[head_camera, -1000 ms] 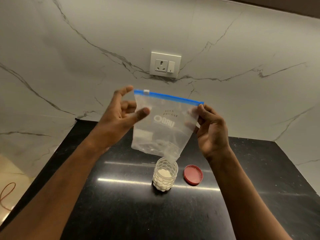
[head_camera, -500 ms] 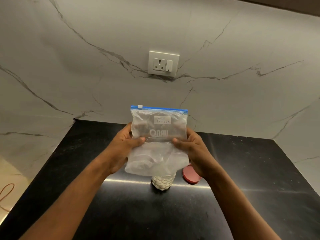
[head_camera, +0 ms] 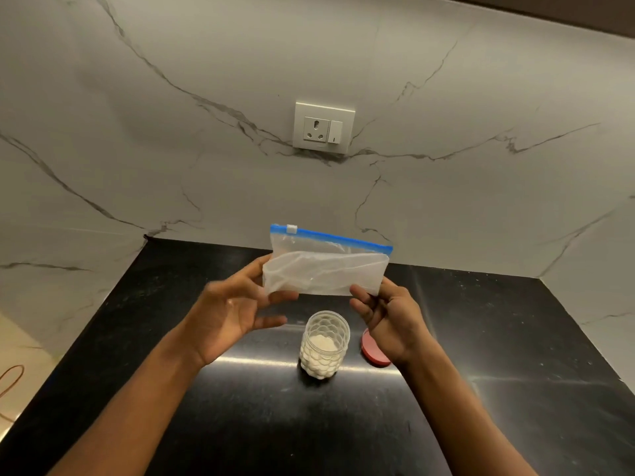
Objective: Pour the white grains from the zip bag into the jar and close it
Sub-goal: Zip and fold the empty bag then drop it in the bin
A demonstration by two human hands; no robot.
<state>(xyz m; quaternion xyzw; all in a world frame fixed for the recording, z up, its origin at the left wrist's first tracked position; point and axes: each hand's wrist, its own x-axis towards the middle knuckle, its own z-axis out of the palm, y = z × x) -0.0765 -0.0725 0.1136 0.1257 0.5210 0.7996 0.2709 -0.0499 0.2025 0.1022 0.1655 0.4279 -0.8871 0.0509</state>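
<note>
A clear zip bag [head_camera: 326, 266] with a blue zip strip is folded in half and held above the counter. My left hand [head_camera: 233, 310] pinches its lower left corner, fingers partly spread and blurred. Its lower right corner sits between the fingertips of my right hand [head_camera: 388, 314]. The bag looks nearly empty. Below it stands a clear dimpled jar [head_camera: 324, 343], uncapped, with white grains filling its lower part. The red lid [head_camera: 372, 352] lies flat just right of the jar, partly hidden by my right hand.
The black stone counter [head_camera: 240, 424] meets a white marble wall with a socket and switch plate [head_camera: 323, 127]. The counter's left edge drops off to a lighter floor with a thin cord [head_camera: 10, 383].
The bag went from hanging over the jar's mouth to being folded in half and lifted clear of it. Both hands shifted down to the bag's lower corners. The jar is now uncovered.
</note>
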